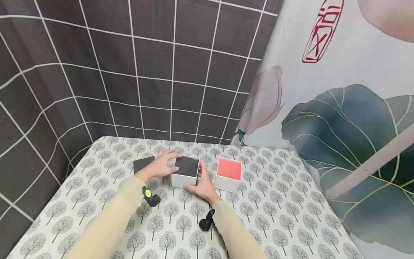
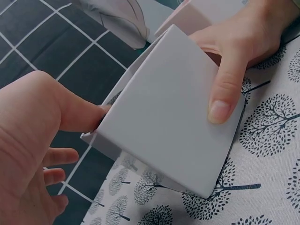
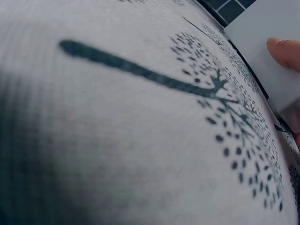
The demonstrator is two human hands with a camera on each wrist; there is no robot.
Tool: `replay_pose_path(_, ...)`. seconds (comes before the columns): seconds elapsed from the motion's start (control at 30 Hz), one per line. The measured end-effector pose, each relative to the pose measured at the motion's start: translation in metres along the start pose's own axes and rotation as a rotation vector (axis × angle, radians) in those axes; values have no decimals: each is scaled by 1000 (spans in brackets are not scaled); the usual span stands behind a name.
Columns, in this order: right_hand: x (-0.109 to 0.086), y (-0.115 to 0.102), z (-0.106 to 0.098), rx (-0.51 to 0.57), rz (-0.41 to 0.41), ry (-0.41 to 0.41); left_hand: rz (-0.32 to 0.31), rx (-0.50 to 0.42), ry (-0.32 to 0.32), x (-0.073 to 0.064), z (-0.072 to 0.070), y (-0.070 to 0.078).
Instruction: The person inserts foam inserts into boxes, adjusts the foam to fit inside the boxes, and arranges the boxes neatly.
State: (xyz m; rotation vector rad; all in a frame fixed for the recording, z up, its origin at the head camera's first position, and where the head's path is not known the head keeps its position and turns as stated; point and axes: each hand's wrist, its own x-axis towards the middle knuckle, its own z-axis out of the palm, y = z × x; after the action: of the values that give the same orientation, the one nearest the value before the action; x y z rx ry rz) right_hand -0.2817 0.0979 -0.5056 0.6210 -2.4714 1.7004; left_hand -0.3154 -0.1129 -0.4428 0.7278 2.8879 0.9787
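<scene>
A white box point(image 1: 184, 181) with a black square inside its top point(image 1: 187, 166) stands on the table. My right hand point(image 1: 204, 182) grips it at the near right corner, thumb on the front wall and fingers along the right side. Over the far left corner of the box reaches my left hand point(image 1: 162, 164), thumb and index fingertip touching at the black square's left and back edges. In the left wrist view, the left thumb point(image 2: 79, 110) dips in at the rim of the white box point(image 2: 173, 108), while other fingers bend loosely, away from the box.
To the right stands a second white box point(image 1: 223, 183) with a red square top point(image 1: 229, 168). A flat dark piece point(image 1: 142, 164) lies at the left, partly behind the left wrist. Tree-print cloth point(image 1: 181, 223) covers the table, and a dark gridded curtain point(image 1: 155, 90) hangs behind.
</scene>
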Motion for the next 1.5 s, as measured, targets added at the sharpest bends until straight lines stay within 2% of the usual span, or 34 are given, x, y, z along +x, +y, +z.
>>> replay_pose_path(0.33, -2, -2, 0, 1, 38, -4, -64, 44, -63, 2, -1, 6)
replay_pose_path(0.5, -1, -4, -1, 2, 23, 4, -60, 61, -75, 4, 2, 7)
replay_pose_path(0.6, -2, -6, -2, 1, 35, 2, -27, 55, -57, 3, 4, 5)
replay_pose_path(0.77, -1, -4, -4, -1, 42, -2, 42, -17, 21, -3, 11, -4)
replay_pose_path(0.93, 0, -2, -4, -4, 28, 5, 55, -110, 58, -8, 14, -8)
replay_pose_path(1.13, 1, -1, -3, -6, 29, 14, -30, -177, 61, -18, 12, -13)
replay_pose_path(1.4, -2, -1, 1, -10, 50, 9, -136, -202, 64, -37, 11, -32)
replay_pose_path(1.5, 1, 15, 6, -17, 50, 9, -155, -200, 87, -43, 11, -39)
